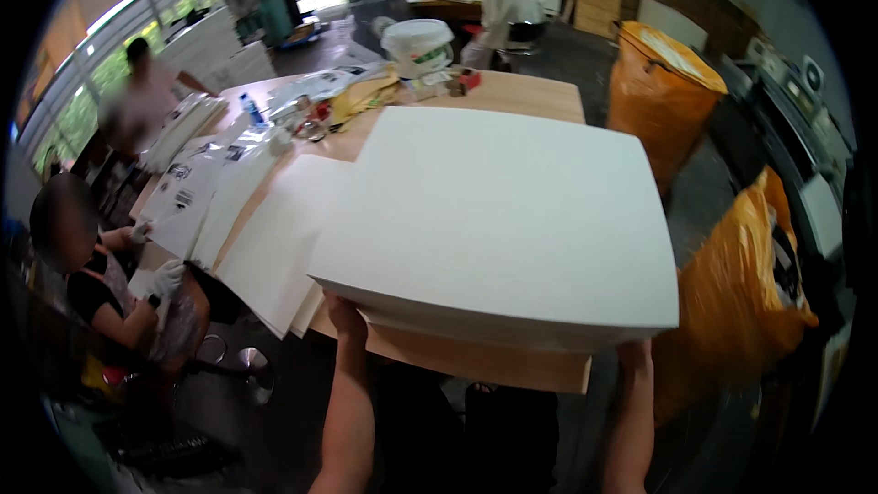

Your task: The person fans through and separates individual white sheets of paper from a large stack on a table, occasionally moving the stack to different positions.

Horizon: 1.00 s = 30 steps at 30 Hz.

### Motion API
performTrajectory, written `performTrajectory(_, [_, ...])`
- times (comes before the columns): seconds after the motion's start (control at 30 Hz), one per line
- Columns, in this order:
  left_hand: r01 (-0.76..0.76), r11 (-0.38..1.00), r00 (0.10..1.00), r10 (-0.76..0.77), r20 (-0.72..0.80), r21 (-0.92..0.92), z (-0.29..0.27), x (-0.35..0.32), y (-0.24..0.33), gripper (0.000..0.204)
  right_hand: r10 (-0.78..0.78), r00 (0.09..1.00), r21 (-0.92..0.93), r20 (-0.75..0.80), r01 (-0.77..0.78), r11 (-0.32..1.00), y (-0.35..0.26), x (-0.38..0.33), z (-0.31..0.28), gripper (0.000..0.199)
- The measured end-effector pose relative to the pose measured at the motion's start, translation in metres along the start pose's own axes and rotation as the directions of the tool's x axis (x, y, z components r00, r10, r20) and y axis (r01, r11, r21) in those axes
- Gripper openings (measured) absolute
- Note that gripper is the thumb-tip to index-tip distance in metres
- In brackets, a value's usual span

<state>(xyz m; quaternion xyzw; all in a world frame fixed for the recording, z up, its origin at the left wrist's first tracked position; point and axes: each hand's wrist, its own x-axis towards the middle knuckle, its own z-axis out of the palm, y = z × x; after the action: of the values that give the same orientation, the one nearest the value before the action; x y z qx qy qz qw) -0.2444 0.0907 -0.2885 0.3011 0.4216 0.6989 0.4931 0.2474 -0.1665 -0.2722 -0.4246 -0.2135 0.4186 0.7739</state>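
A thick stack of large white sheets (498, 210) takes up the middle of the view, over the near part of the wooden table. My left hand (344, 315) grips its near left corner, with the fingers mostly hidden beneath the stack. At the near right corner my right hand (636, 354) holds the stack's lower edge, its fingertips out of sight. More white sheets (274, 233) lie on the table to the left, partly covered by the stack.
The wooden table (540, 96) bears printed plastic bags (187, 187), a small bottle (251, 108) and a white bucket (418, 44). Orange sacks (658, 82) stand at right. A gloved co-worker (119, 284) sits at left; other people are farther back. A stool (256, 375) stands lower left.
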Motion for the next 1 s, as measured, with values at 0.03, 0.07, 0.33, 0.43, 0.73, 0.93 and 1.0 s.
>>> performTrajectory(0.03, [-0.009,0.998,0.999,0.010,-0.031,0.056,0.004,-0.003,0.006,0.050,-0.009,0.999,-0.030,-0.047,0.007,1.000,-0.004,0.005,0.011,0.061])
performTrajectory(0.07, [0.027,0.997,0.999,-0.024,-0.044,0.074,0.002,0.004,0.003,0.048,-0.041,0.998,-0.072,-0.044,0.038,0.997,-0.011,0.011,0.018,0.061])
performTrajectory(0.33, [-0.069,0.997,0.959,0.061,-0.277,-0.019,0.023,-0.007,-0.002,0.038,-0.177,0.983,-0.236,-0.052,0.160,0.958,-0.032,0.047,0.056,0.061])
performTrajectory(0.43, [-0.113,0.992,0.979,0.102,-0.179,-0.055,0.006,-0.010,-0.020,0.035,-0.198,0.979,-0.264,-0.049,0.178,0.948,-0.030,0.052,0.066,0.061])
performTrajectory(0.73, [-0.185,0.976,0.904,0.214,-0.371,0.113,0.008,-0.009,-0.038,0.041,-0.174,0.984,-0.279,-0.031,0.159,0.947,-0.024,0.070,0.093,0.060])
performTrajectory(0.93, [-0.381,0.821,0.780,0.533,-0.328,0.426,0.011,0.005,-0.053,0.031,-0.163,0.985,-0.260,-0.047,0.146,0.955,-0.020,0.071,0.100,0.060])
performTrajectory(1.0, [-0.378,0.802,0.769,0.550,-0.327,0.462,0.013,0.002,-0.052,0.028,-0.160,0.986,-0.264,-0.047,0.143,0.954,-0.020,0.072,0.101,0.060])
